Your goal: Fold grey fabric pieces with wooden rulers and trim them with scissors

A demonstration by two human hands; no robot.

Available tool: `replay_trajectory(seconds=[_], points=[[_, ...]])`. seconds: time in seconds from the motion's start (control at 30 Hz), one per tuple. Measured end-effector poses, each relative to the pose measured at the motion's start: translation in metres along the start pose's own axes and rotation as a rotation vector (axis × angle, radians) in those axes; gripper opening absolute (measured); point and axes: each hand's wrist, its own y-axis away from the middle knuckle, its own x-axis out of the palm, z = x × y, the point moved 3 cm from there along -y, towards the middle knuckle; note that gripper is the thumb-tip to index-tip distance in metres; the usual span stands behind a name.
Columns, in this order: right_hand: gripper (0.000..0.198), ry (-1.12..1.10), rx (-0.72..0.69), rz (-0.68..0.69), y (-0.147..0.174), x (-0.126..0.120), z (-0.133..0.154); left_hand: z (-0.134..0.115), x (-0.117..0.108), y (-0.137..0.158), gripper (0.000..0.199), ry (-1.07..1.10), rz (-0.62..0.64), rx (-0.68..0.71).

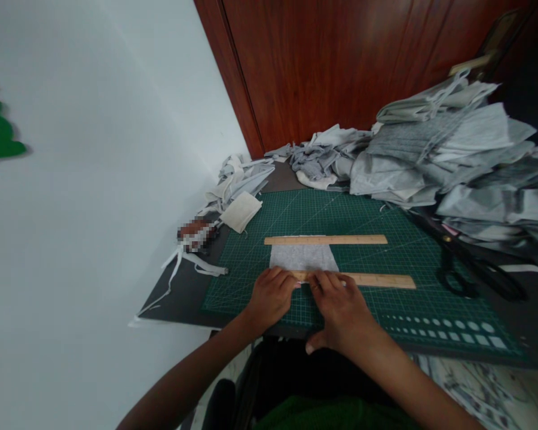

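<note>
A piece of grey cloth (302, 258) lies flat on the green cutting mat (287, 209). One wooden ruler (327, 240) rests across the cloth's far edge. A second wooden ruler (381, 280) crosses its near edge, under my fingers. My left hand (271, 295) is closed at the near ruler's left end, its fingertips curled at the cloth's near edge; it hides that end. With fingers over the same ruler and thumb held apart, my right hand (341, 301) presses down on the ruler and cloth.
Large black-handled scissors (464, 254) lie on the mat's right side. Heaps of grey fabric (430, 149) are piled at the back right. Cloth strips (240, 179) and a small cream cloth piece (241, 211) lie at the left, beside the white wall (116, 149).
</note>
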Motion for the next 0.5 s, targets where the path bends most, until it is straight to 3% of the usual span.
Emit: replay_trajectory(seconds=[0.3,0.5], points=[[0.112,-0.013,-0.009,-0.046,0.004,0.007,-0.003,-0.023,0.008,-0.01,0.016,0.006,0.124,0.058],[0.115,-0.02,0.001,-0.02,0.004,0.008,-0.004,-0.027,0.001,-0.006,0.016,-0.091,0.175,0.096]])
